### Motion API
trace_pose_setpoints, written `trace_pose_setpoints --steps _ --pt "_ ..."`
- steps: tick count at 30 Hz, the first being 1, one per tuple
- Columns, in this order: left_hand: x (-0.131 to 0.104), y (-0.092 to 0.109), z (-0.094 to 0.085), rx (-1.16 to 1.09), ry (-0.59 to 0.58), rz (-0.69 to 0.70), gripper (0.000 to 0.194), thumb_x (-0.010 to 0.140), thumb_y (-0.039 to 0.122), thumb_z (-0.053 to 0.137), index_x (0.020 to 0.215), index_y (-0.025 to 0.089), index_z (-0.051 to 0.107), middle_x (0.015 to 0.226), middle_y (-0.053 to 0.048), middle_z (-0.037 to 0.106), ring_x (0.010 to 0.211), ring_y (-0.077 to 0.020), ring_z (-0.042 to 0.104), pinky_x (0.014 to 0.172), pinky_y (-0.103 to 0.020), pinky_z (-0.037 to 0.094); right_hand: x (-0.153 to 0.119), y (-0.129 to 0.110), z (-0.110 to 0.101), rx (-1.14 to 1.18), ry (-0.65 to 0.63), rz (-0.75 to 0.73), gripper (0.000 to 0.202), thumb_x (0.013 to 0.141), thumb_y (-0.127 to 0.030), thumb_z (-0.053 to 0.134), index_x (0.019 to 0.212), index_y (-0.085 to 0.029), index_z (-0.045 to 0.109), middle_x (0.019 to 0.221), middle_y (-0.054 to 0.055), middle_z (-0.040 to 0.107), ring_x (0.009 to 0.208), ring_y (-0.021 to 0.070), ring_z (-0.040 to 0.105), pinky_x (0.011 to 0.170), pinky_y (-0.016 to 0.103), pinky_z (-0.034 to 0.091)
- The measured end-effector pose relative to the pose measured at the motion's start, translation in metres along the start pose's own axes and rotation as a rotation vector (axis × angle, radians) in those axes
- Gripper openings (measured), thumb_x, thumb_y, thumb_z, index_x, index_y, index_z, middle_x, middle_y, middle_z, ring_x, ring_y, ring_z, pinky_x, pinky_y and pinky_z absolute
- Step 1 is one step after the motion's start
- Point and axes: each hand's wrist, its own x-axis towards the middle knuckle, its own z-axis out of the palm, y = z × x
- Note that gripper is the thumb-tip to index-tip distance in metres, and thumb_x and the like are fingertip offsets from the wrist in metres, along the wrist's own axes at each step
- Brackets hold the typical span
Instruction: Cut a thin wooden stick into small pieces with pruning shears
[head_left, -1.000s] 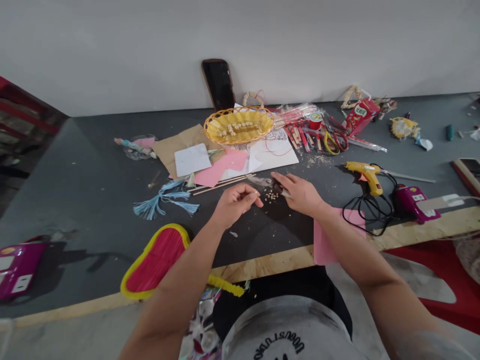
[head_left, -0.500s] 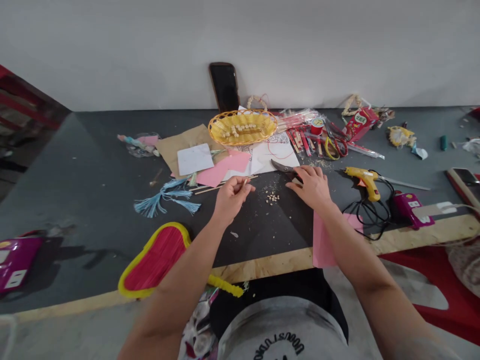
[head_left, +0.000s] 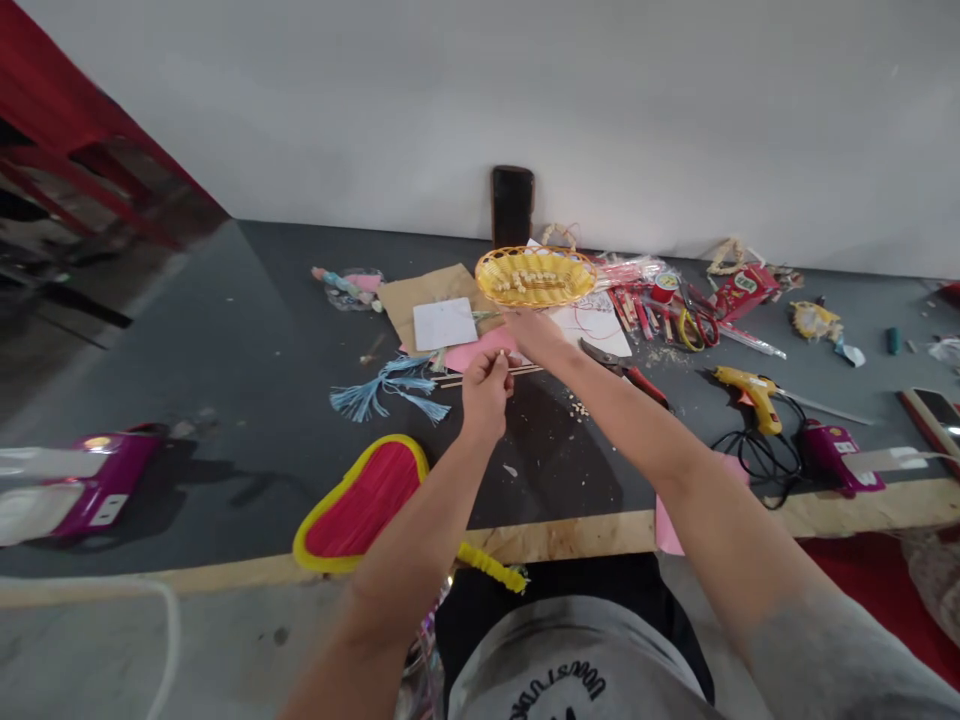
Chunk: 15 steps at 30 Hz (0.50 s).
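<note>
My left hand (head_left: 487, 388) is closed in a pinch round a small pale piece, above the dark tabletop beside thin sticks (head_left: 525, 370). My right hand (head_left: 531, 335) reaches across to the papers just below the yellow basket (head_left: 534, 285); its fingers are mostly hidden, so its grip is unclear. The basket holds small pale pieces. Pliers with red handles (head_left: 645, 385) lie on the table under my right forearm. A little pile of pale bits (head_left: 577, 408) is next to that forearm. Pink paper (head_left: 480, 350) and a white card (head_left: 445, 324) lie beyond my left hand.
Blue tassels (head_left: 390, 388) and a red fan with yellow edging (head_left: 364, 505) are at the left. A yellow glue gun (head_left: 754, 392), its cable and a purple box (head_left: 836, 455) stand right. Scissors (head_left: 694, 328) lie behind. A phone (head_left: 513, 205) leans on the wall.
My right hand has left the pliers and moved left and away from me to the papers near the basket. My left hand still pinches the pale piece. The view has turned left.
</note>
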Motion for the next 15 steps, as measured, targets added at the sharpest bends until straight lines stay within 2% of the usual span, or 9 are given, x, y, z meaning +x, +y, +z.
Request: trace_pose_setpoints --steps 3,7,12,15 --pt "0.000 -0.001 0.000 0.001 -0.016 0.010 0.020 0.079 0.030 0.072 0.081 0.015 0.059 0.073 0.001 0.065 0.046 -0.0031 0.042 0.041 -0.015 0.027 0.007 -0.003 0.004 -0.020 -0.007 0.049 0.048 0.097 -0.009 0.037 0.143 -0.014 0.049 0.133 0.020 0.062 0.111 0.0282 0.066 0.088 0.039 0.052" --pt "0.000 -0.002 -0.001 0.014 -0.047 0.017 0.018 0.080 0.029 0.071 0.079 0.015 0.060 0.071 0.001 0.064 0.046 -0.0030 0.041 0.041 -0.015 0.027 -0.003 0.002 0.005 -0.030 0.001 0.050 0.043 0.097 -0.011 0.039 0.137 -0.014 0.054 0.131 0.020 0.063 0.110 0.0290 0.065 0.087 0.039 0.051" --pt "-0.001 -0.004 0.000 0.051 -0.115 0.003 0.018 0.078 0.030 0.073 0.080 0.016 0.061 0.071 0.000 0.066 0.046 -0.0033 0.042 0.041 -0.015 0.027 -0.042 0.020 -0.001 -0.004 0.022 -0.047 0.025 0.096 -0.015 0.048 0.110 -0.016 0.068 0.117 0.015 0.069 0.113 0.0287 0.061 0.092 0.038 0.047" --pt "-0.003 -0.005 0.001 0.076 -0.184 -0.027 0.021 0.076 0.032 0.075 0.083 0.016 0.063 0.067 0.000 0.066 0.045 -0.0042 0.042 0.041 -0.015 0.027 -0.073 0.037 -0.007 0.026 0.112 -0.083 0.025 0.100 -0.021 0.045 0.109 -0.018 0.067 0.119 0.013 0.068 0.118 0.0285 0.054 0.099 0.041 0.042"
